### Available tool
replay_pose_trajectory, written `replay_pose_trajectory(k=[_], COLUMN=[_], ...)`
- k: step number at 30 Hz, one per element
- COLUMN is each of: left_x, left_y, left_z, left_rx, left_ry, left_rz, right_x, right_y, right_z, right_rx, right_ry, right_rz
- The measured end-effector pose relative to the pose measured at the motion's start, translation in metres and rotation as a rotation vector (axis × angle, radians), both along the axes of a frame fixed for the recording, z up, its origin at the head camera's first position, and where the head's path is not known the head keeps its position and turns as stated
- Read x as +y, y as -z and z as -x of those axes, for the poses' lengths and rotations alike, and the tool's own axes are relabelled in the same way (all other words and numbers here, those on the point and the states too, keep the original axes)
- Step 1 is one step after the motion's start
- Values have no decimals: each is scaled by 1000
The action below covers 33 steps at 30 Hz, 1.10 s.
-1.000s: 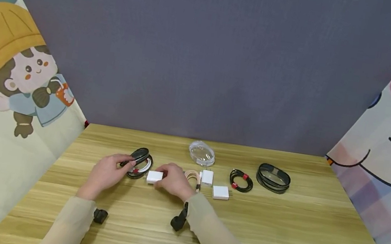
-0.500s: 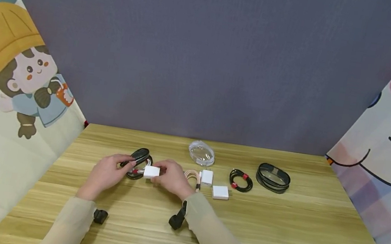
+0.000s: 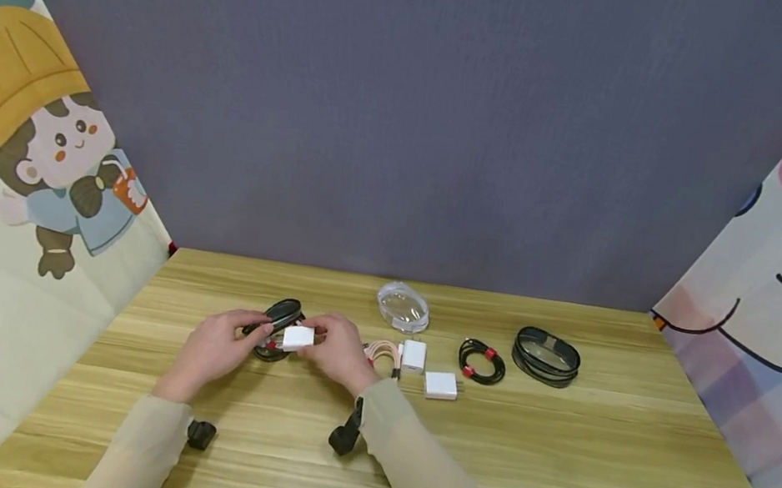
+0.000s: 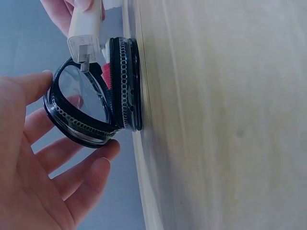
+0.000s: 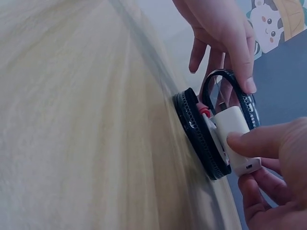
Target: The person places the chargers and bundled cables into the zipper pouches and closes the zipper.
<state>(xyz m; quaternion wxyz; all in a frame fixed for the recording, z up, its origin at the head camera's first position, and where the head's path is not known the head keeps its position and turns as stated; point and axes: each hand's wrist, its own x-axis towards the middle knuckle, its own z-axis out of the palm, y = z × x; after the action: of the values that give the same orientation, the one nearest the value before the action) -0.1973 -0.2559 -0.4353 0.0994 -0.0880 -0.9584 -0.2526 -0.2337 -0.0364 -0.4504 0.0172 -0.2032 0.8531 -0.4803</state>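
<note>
My left hand (image 3: 216,349) pinches the raised lid of a small round zip case (image 4: 123,86), clear with a black zipped rim, holding it open on the table. In the case lies a coiled white cable with a red strap (image 5: 204,110), mostly hidden. Between the thumb and fingers of my right hand (image 3: 340,350) is a white plug charger (image 5: 232,129), at the mouth of the case. Its metal prongs (image 4: 84,55) show in the left wrist view.
Right of my right hand lie a coiled pinkish cable (image 3: 385,351) and two white chargers, one upright (image 3: 414,356) and one sideways (image 3: 441,385). Further off are a white-edged clear case (image 3: 403,306), a black cable with red straps (image 3: 483,362) and a second black-rimmed case (image 3: 545,357).
My right hand has carried the charger left and slightly away from me, from beside the case to over its opening. The left hand keeps holding the lid in place.
</note>
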Motion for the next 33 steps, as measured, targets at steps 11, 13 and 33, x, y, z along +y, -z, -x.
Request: replay_pose_trajectory(k=[11, 13, 33], left_x=[1, 1, 0], left_y=[0, 0, 1], left_z=[0, 0, 1], left_rx=[10, 3, -3], left_ry=[15, 11, 15], left_rz=[-6, -10, -58], right_x=[-5, -6, -20], right_y=[6, 5, 10], right_z=[3, 3, 9], right_rx=[34, 26, -72], right_ry=[8, 11, 130], right_rz=[-12, -11, 169])
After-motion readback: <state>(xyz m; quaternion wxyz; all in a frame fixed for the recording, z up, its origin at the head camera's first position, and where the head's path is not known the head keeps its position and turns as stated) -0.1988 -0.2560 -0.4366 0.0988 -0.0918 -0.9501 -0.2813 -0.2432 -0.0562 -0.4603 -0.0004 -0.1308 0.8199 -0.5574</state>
